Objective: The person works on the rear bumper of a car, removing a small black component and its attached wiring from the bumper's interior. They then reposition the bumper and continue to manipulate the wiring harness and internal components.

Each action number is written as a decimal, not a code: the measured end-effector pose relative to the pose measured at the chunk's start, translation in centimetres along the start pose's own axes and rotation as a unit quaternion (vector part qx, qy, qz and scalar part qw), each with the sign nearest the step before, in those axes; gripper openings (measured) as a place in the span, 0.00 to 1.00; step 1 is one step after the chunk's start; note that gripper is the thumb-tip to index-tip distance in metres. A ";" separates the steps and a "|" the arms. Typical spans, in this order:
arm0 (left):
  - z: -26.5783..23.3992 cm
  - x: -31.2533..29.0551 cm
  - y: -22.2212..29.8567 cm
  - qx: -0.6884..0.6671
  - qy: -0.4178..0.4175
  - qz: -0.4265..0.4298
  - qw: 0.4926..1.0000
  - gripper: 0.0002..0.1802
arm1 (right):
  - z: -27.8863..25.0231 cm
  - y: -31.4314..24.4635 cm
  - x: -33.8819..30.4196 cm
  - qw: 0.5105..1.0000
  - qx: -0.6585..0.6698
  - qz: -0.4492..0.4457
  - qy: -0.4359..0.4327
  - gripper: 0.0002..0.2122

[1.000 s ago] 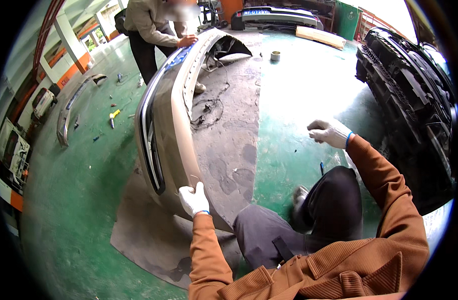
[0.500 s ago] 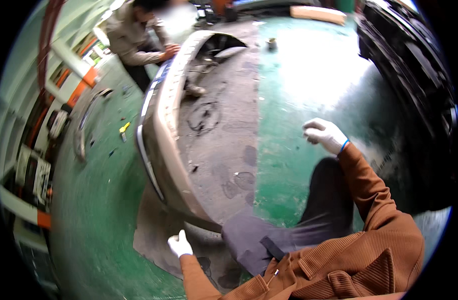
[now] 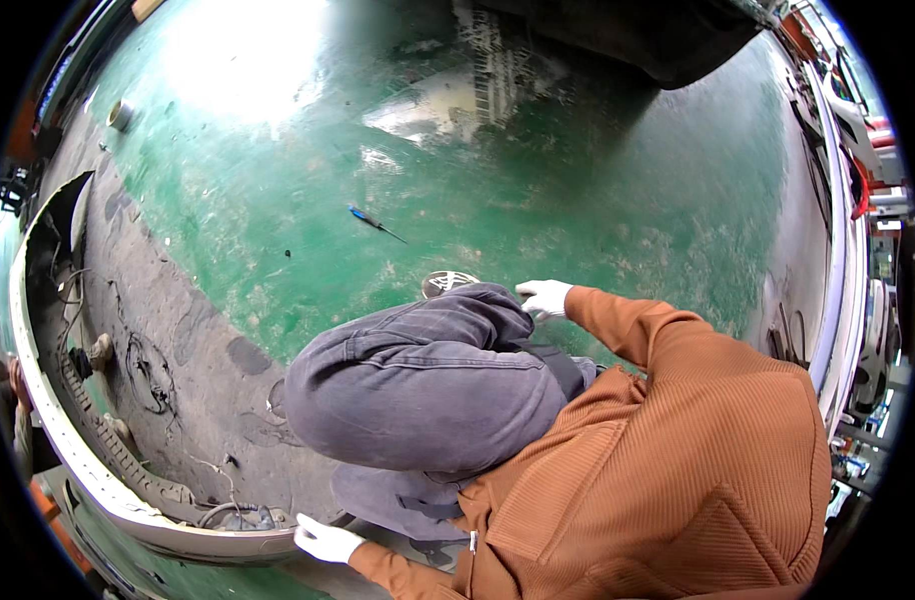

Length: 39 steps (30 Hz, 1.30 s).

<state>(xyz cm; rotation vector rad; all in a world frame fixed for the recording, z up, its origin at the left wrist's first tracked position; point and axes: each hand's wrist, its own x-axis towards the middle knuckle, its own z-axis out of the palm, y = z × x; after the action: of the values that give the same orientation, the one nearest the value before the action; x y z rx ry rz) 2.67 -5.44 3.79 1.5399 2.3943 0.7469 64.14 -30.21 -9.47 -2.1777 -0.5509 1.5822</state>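
Bumper cover (image 3: 158,528): left of the left fingers, curving away from them, hollow side toward the knees, so its inner face and loose wiring (image 3: 148,372) are exposed. Left hand (image 3: 328,540), white glove: fingertips at the near end of the bumper, touching or just beside, can't tell. Finger gap not readable either; if in contact, reads as light steadying, not load-bearing. Right hand (image 3: 545,298), also gloved: fingers loosely bent, moderately apart, nothing seen in them; by the raised knee, probably just parked there for balance. Grey mat (image 3: 203,345) lies beyond the left fingers, under the bumper, likely to spare the paint. Screwdriver (image 3: 376,222), blue handle, on the green floor ahead-left of the right fingers, not in use. Co-worker's hand (image 3: 20,385) at the bumper's far side, well apart from the left fingers.
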 end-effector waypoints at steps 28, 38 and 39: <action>27.4 -23.9 20.8 0.005 -0.840 0.244 0.485 0.32 | 1.1 4.2 -3.2 0.991 -0.005 0.114 0.063 0.19; 31.5 -29.6 15.7 -0.067 -0.833 -0.196 0.512 0.20 | 0.5 7.6 -5.6 0.989 -0.006 0.137 0.058 0.20; 31.7 -30.7 15.0 -0.054 -0.809 -0.194 0.553 0.21 | 0.2 7.9 -5.5 0.989 -0.009 0.139 0.059 0.20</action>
<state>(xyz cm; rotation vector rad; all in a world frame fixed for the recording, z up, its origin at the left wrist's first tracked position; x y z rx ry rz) 41.39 -18.24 -18.71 0.7112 0.9796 -0.5541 63.05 -39.73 -9.26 -2.4268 -0.2340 1.5722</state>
